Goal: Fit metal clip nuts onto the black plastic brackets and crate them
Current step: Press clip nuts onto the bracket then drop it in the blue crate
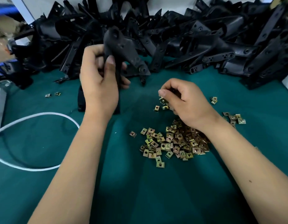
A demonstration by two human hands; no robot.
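Left hand (98,78) gripped one black bracket (122,46) upright at 11 o'clock; right hand (183,97) pinched clip nuts (163,101) above the loose heap (174,141). Bracket pile (204,39) at 12 o'clock apparently unfitted; no crate visible, so most work remained.

Bare green cloth on the counter (140,191) lay open along the near edge and between the two forearms. A heaped wall of black plastic brackets (196,46) closed off the whole far side from left to right. The pile of clip nuts (175,141) covered the cloth right of centre, partly under the right hand (187,101), with loose nuts (233,118) scattered farther right. A white cable (35,143) looped across the left side. The left hand (99,81) held one bracket (122,49) raised just before the heap.
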